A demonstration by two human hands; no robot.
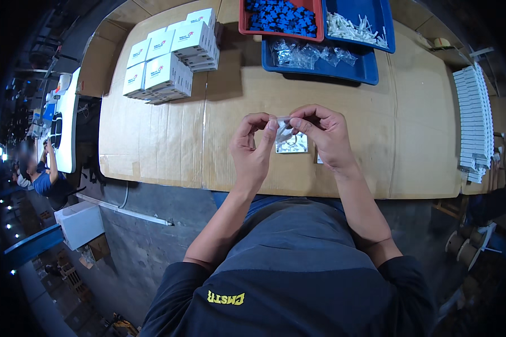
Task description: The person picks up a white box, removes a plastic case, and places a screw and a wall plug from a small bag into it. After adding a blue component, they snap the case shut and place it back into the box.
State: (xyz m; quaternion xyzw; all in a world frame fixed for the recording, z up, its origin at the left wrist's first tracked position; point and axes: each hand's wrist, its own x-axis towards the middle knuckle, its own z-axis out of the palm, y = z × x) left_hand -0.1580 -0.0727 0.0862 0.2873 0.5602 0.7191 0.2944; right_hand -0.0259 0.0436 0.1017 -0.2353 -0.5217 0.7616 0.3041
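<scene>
Between my two hands, at chest height over the table, is a small clear plastic bag [285, 130]. My left hand [254, 145] pinches its upper left edge with thumb and forefinger. The thumb and fingers of my right hand [324, 135] close on its upper right edge. Just below the bag shows a shiny silvery-white square piece [292, 145]; whether it lies on the table or hangs with the bag I cannot tell. Partly hidden by my right wrist is a small white item [319, 159] on the cardboard.
Stacked white boxes [164, 73] stand at the back left of the cardboard-covered table [236, 163]. At the back are a red tray [319, 33] of blue plastic parts, a blue tray [392, 33] of white pieces and another blue tray [320, 73] of clear bags. White flat pieces [473, 121] are stacked right.
</scene>
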